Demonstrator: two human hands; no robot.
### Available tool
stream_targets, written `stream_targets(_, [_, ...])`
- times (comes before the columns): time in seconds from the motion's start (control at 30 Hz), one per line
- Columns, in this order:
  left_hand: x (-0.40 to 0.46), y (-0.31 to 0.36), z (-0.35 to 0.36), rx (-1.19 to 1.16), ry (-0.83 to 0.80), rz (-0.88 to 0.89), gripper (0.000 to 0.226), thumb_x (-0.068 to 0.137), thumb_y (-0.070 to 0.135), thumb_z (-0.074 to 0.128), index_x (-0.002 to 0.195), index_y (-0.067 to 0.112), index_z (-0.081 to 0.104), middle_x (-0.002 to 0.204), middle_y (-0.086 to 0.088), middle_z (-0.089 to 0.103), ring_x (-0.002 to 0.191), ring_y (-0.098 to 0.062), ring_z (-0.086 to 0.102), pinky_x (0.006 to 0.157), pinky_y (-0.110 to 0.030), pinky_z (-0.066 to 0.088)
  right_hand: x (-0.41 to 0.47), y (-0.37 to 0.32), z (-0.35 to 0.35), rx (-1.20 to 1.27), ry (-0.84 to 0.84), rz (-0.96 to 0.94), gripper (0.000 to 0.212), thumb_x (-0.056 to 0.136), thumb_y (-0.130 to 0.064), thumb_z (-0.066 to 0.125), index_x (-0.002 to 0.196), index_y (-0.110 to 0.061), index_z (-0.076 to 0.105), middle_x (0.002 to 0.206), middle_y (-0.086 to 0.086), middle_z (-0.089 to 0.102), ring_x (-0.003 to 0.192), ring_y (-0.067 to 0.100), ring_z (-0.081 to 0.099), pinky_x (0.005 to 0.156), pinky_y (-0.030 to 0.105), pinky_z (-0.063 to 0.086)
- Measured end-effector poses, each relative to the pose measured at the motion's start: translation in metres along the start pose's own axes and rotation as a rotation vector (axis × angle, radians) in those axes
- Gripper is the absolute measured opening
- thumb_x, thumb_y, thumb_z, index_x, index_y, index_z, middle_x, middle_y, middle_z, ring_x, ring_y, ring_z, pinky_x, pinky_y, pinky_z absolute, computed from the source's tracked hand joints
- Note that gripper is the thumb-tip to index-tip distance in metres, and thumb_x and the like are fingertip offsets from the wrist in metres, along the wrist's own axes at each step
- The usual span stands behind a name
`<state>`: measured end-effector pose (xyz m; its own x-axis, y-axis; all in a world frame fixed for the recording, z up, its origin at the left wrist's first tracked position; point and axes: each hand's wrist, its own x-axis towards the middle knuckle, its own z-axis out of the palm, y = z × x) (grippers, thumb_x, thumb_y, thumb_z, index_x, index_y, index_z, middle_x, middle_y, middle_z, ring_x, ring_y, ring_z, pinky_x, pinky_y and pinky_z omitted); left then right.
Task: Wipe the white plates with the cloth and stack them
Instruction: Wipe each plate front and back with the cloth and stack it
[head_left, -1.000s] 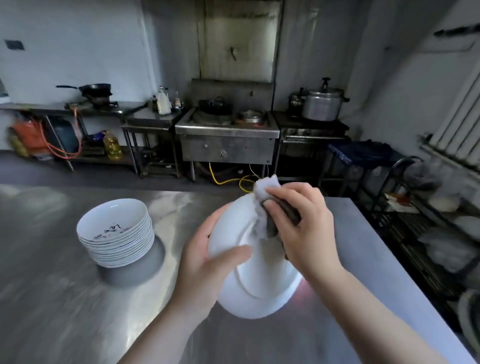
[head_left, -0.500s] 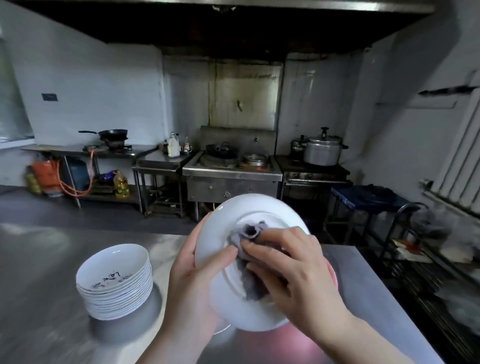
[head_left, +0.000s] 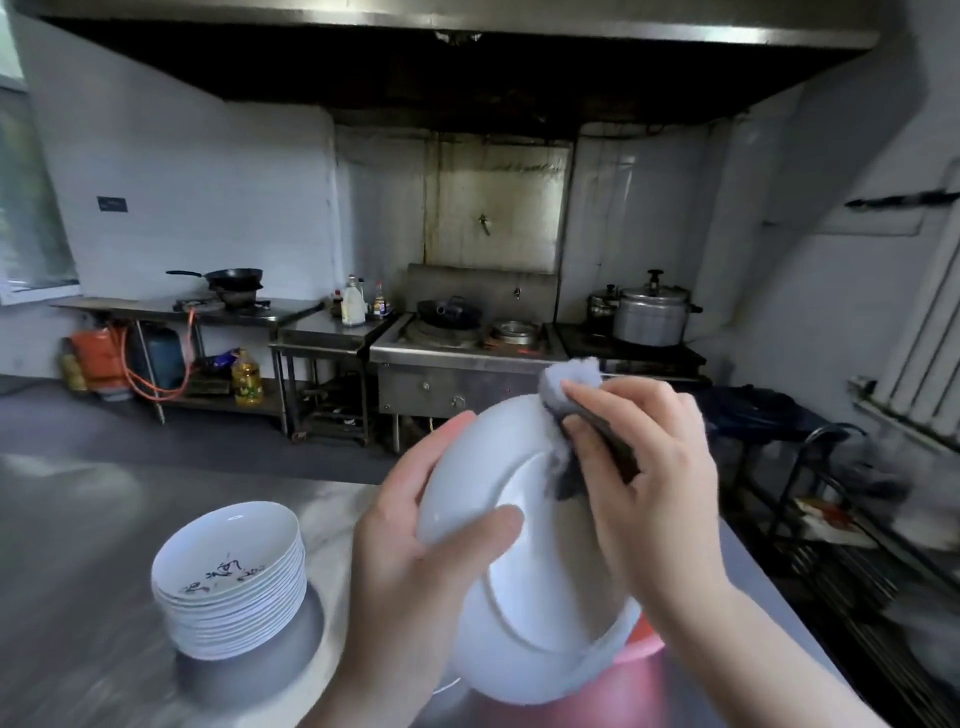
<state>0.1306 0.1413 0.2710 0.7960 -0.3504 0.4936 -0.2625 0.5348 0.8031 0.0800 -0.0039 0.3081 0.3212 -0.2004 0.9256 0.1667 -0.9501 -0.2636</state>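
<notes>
I hold a white plate (head_left: 540, 597) tilted up in front of me, its underside with the foot ring facing me. My left hand (head_left: 410, 551) grips its left rim, thumb across the back. My right hand (head_left: 644, 467) pinches a grey cloth (head_left: 563, 379) and presses it against the plate's upper right edge. A stack of several white plates (head_left: 234, 582), the top one with dark writing, stands on the steel table (head_left: 78, 571) to the left.
A red basin (head_left: 644, 649) sits on the table under the held plate. Across a dark floor gap stand a stove with a wok (head_left: 449, 312), a pressure cooker (head_left: 652, 312), bottles and a gas cylinder. A wire rack (head_left: 852, 519) is at right.
My right hand has slid the cloth from the middle of the plate's underside up to its top right edge. The view has tilted slightly.
</notes>
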Motion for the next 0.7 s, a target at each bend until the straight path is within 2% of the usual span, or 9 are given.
stream_targets(0.1, [0.001, 0.003, 0.008, -0.026, -0.090, 0.000, 0.060, 0.064, -0.011, 0.062, 0.118, 0.016, 0.069, 0.115, -0.006, 0.074, 0.110, -0.018, 0.069, 0.080, -0.017, 0.053, -0.008, -0.020, 0.005, 0.025, -0.202, -0.266, 0.022, 0.093, -0.028, 0.057, 0.110, -0.026, 0.071, 0.106, -0.006, 0.059, 0.089, 0.018, 0.049, 0.076, 0.036, 0.038])
stream_targets(0.13, [0.001, 0.004, 0.008, -0.034, -0.108, -0.005, 0.060, 0.066, -0.012, 0.062, 0.120, 0.013, 0.067, 0.116, -0.008, 0.073, 0.110, -0.019, 0.068, 0.080, -0.018, 0.053, -0.003, -0.017, 0.001, 0.013, -0.240, -0.299, 0.022, 0.093, -0.032, 0.057, 0.109, -0.029, 0.071, 0.106, -0.009, 0.059, 0.090, 0.016, 0.049, 0.077, 0.036, 0.035])
stream_targets(0.27, [0.004, 0.007, 0.004, 0.008, -0.047, 0.018, 0.064, 0.061, 0.000, 0.072, 0.122, 0.016, 0.064, 0.108, 0.001, 0.076, 0.099, -0.013, 0.072, 0.075, -0.017, 0.054, 0.019, -0.004, -0.008, 0.025, -0.135, -0.067, 0.018, 0.087, -0.031, 0.063, 0.103, -0.033, 0.072, 0.100, -0.013, 0.059, 0.092, 0.010, 0.050, 0.081, 0.039, 0.034])
stream_targets(0.3, [0.006, 0.010, 0.004, -0.004, -0.045, 0.028, 0.060, 0.062, -0.002, 0.071, 0.120, 0.016, 0.066, 0.108, -0.001, 0.076, 0.098, -0.013, 0.072, 0.075, -0.018, 0.054, 0.018, -0.008, -0.007, 0.042, -0.136, -0.076, 0.019, 0.088, -0.031, 0.063, 0.104, -0.032, 0.071, 0.101, -0.012, 0.059, 0.093, 0.010, 0.050, 0.081, 0.039, 0.035])
stream_targets(0.37, [0.007, 0.014, 0.007, -0.050, -0.104, 0.032, 0.053, 0.067, -0.009, 0.066, 0.115, 0.013, 0.069, 0.106, -0.008, 0.075, 0.096, -0.016, 0.071, 0.075, -0.022, 0.056, 0.013, -0.015, -0.006, 0.069, -0.207, -0.213, 0.021, 0.089, -0.031, 0.061, 0.108, -0.030, 0.071, 0.105, -0.010, 0.058, 0.094, 0.011, 0.049, 0.080, 0.038, 0.035])
stream_targets(0.43, [0.008, 0.015, 0.007, -0.049, -0.113, 0.026, 0.054, 0.066, -0.009, 0.069, 0.115, 0.013, 0.069, 0.105, -0.009, 0.076, 0.093, -0.017, 0.071, 0.074, -0.024, 0.056, 0.021, -0.009, -0.011, 0.068, -0.246, -0.283, 0.019, 0.090, -0.032, 0.061, 0.105, -0.030, 0.072, 0.105, -0.010, 0.059, 0.094, 0.014, 0.052, 0.084, 0.038, 0.036])
stream_targets(0.53, [0.010, 0.014, 0.006, -0.037, -0.034, 0.035, 0.064, 0.053, 0.014, 0.081, 0.115, 0.019, 0.066, 0.105, -0.003, 0.076, 0.091, -0.015, 0.073, 0.071, -0.022, 0.056, 0.033, 0.002, -0.014, 0.120, -0.130, -0.095, 0.016, 0.087, -0.027, 0.062, 0.100, -0.033, 0.069, 0.100, -0.009, 0.061, 0.094, 0.017, 0.056, 0.083, 0.052, 0.042])
stream_targets(0.6, [0.010, 0.014, 0.006, -0.029, 0.007, 0.020, 0.067, 0.051, 0.020, 0.080, 0.116, 0.019, 0.065, 0.106, -0.005, 0.076, 0.094, -0.018, 0.072, 0.075, -0.025, 0.057, 0.026, -0.006, -0.008, 0.106, -0.117, -0.096, 0.017, 0.088, -0.027, 0.061, 0.102, -0.031, 0.070, 0.101, -0.008, 0.060, 0.094, 0.017, 0.054, 0.082, 0.047, 0.041])
stream_targets(0.7, [0.009, 0.011, 0.003, -0.049, 0.010, -0.009, 0.068, 0.052, 0.018, 0.080, 0.118, 0.017, 0.066, 0.108, -0.008, 0.075, 0.097, -0.022, 0.072, 0.080, -0.030, 0.058, 0.016, -0.006, -0.009, 0.038, -0.238, -0.299, 0.020, 0.090, -0.029, 0.059, 0.106, -0.028, 0.071, 0.106, -0.008, 0.060, 0.094, 0.017, 0.053, 0.083, 0.038, 0.034])
